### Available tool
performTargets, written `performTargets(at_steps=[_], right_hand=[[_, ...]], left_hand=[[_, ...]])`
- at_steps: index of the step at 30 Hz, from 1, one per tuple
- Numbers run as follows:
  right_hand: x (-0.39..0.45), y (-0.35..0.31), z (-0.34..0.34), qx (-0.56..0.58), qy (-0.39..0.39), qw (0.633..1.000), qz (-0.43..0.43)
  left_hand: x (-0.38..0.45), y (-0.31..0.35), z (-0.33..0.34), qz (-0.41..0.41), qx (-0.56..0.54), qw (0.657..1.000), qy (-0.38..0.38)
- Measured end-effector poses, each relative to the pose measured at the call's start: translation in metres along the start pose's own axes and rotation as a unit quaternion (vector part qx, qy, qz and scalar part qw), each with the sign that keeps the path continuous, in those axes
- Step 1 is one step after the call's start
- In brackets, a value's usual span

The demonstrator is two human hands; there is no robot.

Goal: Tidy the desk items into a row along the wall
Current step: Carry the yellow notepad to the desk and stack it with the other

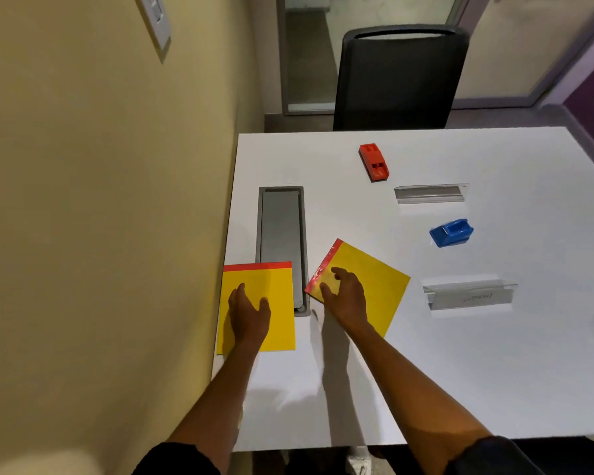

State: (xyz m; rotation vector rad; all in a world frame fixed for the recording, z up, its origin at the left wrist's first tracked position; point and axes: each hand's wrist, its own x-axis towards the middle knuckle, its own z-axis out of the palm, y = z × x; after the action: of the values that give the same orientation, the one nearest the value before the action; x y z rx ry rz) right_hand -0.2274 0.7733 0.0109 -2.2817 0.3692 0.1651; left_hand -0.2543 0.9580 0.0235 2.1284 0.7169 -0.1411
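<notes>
Two yellow notepads with red top bindings lie on the white desk [426, 371]. The left notepad [278, 286] sits square against the wall edge, and my left hand [249, 317] rests flat on it. The right notepad [381, 279] lies tilted, its red binding toward the upper left; my right hand [345, 296] rests on its left part with fingers spread. A red stapler [373, 162], a blue tape dispenser [451, 232] and two clear acrylic name holders [431, 193] [468, 294] lie scattered to the right.
A grey cable tray lid [281, 231] is set into the desk beside the yellow wall [100, 200], partly covered by the left notepad. A black chair [400, 80] stands at the desk's far edge. A shoe [357, 462] shows below the near edge.
</notes>
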Motion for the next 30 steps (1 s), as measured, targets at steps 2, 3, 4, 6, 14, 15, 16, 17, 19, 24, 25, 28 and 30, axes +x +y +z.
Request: performTargets(at_steps=[2, 3, 4, 6, 14, 15, 16, 17, 19, 24, 25, 28, 30], right_hand=[[0.005, 0.007, -0.021, -0.017, -0.007, 1.000, -0.016], [0.006, 0.011, -0.033, -0.021, -0.010, 1.000, -0.020], [0.008, 0.014, -0.043, -0.026, -0.012, 0.999, -0.023], [0.010, 0.021, -0.062, -0.033, -0.016, 0.999, -0.023], [0.021, 0.048, -0.111, -0.045, -0.031, 0.998, -0.011], [0.024, 0.053, -0.113, -0.047, -0.037, 0.998, -0.007], [0.028, 0.057, -0.115, -0.050, -0.044, 0.998, -0.003], [0.034, 0.062, -0.115, -0.054, -0.052, 0.997, 0.001], [0.045, 0.070, -0.116, -0.062, -0.076, 0.995, 0.011], [0.072, 0.091, -0.109, -0.101, -0.112, 0.988, 0.016], [0.076, 0.094, -0.108, -0.112, -0.119, 0.986, 0.015], [0.088, 0.101, -0.104, -0.138, -0.142, 0.980, 0.008], [0.094, 0.103, -0.102, -0.143, -0.153, 0.978, 0.007]], left_hand=[[-0.014, 0.017, 0.013, -0.005, -0.032, 0.999, -0.012], [-0.022, 0.025, 0.020, -0.007, -0.044, 0.999, -0.022], [-0.030, 0.033, 0.027, -0.008, -0.054, 0.998, -0.035], [-0.043, 0.047, 0.041, -0.015, -0.069, 0.996, -0.060], [-0.077, 0.082, 0.091, -0.032, -0.132, 0.982, -0.133], [-0.080, 0.085, 0.097, -0.042, -0.131, 0.981, -0.138], [-0.084, 0.087, 0.103, -0.052, -0.125, 0.980, -0.144], [-0.087, 0.088, 0.109, -0.060, -0.119, 0.980, -0.150], [-0.093, 0.088, 0.121, -0.073, -0.113, 0.978, -0.161], [-0.099, 0.079, 0.147, -0.100, -0.100, 0.976, -0.164], [-0.099, 0.078, 0.150, -0.102, -0.098, 0.977, -0.162], [-0.101, 0.075, 0.160, -0.113, -0.104, 0.978, -0.144], [-0.102, 0.075, 0.164, -0.116, -0.105, 0.979, -0.129]])
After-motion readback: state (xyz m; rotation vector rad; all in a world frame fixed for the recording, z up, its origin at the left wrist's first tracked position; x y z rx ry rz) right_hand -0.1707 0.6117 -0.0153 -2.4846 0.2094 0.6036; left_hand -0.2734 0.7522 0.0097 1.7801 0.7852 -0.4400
